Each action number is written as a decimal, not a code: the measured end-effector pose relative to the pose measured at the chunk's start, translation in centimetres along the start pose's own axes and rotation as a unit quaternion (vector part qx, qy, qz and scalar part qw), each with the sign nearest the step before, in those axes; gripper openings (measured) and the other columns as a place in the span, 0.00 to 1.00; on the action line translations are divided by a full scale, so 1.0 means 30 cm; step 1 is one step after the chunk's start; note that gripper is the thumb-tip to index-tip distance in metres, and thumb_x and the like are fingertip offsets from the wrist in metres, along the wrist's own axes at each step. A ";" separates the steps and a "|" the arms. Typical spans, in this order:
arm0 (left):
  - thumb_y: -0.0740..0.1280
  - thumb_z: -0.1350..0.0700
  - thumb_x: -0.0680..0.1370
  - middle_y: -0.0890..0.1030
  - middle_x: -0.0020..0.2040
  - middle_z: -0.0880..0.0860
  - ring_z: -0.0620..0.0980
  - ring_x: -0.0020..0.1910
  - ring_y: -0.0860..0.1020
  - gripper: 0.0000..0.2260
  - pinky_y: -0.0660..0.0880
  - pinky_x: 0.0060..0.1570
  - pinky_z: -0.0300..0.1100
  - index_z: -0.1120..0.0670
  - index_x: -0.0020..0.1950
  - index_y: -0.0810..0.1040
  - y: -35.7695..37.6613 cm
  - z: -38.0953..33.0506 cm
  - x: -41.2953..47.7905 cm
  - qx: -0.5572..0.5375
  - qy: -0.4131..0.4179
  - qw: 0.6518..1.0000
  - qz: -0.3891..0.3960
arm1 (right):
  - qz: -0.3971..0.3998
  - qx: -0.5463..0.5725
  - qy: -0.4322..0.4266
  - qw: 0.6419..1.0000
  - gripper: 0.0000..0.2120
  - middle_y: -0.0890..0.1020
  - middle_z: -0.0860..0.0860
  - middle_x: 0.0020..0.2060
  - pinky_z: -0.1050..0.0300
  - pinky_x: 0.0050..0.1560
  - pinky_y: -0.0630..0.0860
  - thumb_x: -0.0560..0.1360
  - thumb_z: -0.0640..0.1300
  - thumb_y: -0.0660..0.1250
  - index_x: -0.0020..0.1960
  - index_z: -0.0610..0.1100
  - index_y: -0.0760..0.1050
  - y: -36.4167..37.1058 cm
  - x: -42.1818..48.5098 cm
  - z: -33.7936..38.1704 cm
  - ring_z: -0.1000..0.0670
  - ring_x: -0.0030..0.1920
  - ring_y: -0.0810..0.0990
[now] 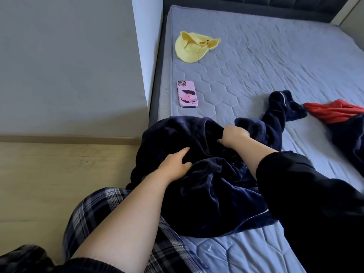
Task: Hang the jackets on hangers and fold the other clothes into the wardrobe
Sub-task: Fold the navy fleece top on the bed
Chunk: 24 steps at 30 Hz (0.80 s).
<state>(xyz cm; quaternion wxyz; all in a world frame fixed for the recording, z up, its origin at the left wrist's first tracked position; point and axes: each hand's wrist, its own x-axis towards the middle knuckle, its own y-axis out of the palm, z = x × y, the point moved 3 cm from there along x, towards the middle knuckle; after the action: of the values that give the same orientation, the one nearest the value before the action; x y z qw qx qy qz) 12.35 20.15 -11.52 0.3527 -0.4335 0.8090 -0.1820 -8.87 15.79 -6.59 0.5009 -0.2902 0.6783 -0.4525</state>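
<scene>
A dark navy fleece jacket (208,196) lies bunched at the near left edge of the bed (275,62), one sleeve trailing off to the right. My left hand (175,164) grips a fold of its fabric near the bed's edge. My right hand (234,134) pinches the fabric a little farther up, fingers curled into the cloth. A red garment (332,111) lies crumpled at the right edge of the view, partly under another dark piece. A yellow garment (194,48) sits near the far left of the mattress.
A phone in a pink case (187,94) lies on the mattress just beyond the jacket. A grey wall (69,66) and wooden floor (59,184) are to the left of the bed. My checked trouser leg (94,211) is at the bed's near edge.
</scene>
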 end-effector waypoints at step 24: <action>0.65 0.66 0.74 0.82 0.52 0.58 0.54 0.52 0.81 0.12 0.77 0.54 0.50 0.51 0.51 0.78 -0.717 -0.160 -0.348 -0.307 0.100 0.905 -0.277 | -0.190 0.355 -0.404 0.821 0.10 0.76 0.53 0.32 0.60 0.41 0.69 0.73 0.32 0.64 0.40 0.45 0.79 -0.589 -0.512 0.577 0.51 0.39 0.74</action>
<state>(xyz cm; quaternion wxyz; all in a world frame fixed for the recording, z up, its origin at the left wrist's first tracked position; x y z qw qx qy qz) 25.09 16.78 8.99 0.0548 -0.7068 0.7030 -0.0578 11.46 15.75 14.26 0.7025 -0.3720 0.1391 -0.5906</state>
